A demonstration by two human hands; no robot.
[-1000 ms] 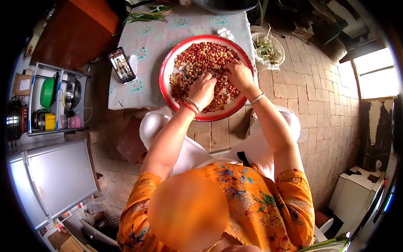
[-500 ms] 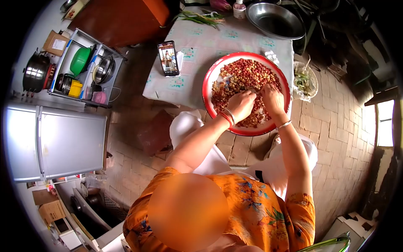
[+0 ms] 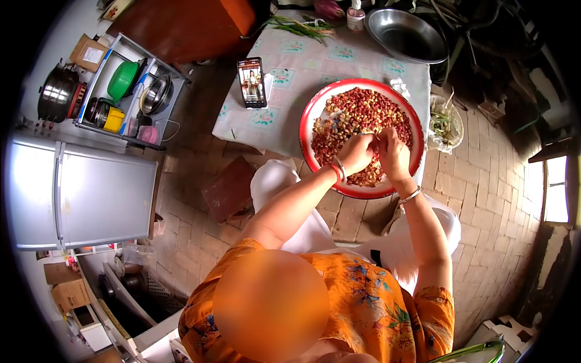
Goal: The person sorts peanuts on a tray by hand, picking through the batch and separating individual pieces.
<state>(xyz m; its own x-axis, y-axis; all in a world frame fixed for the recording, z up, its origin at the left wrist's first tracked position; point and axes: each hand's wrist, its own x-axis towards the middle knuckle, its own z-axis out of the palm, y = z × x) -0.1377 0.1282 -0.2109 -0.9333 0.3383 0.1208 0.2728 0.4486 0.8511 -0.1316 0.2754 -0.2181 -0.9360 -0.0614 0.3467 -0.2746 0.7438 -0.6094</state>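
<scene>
A white enamel tray with a red rim sits at the table's front right corner, spread with reddish and pale kernels that look like peanuts. Over its front half, my left hand has its fingers pinched together; a red band and a silver bangle circle that wrist. My right hand, with a silver bangle below it, is closed too. Its fingertips meet those of the left hand just above the kernels. Whatever is between the fingers is too small to make out.
A phone stands upright on the patterned tablecloth. Green stalks, a small bottle and a metal basin lie along the back. A lined basket is right of the table; a rack and fridge stand left.
Both hands have drawn together and lifted slightly, fingertips now meeting; before, they were a little apart among the kernels. The whole view has shifted slightly.
</scene>
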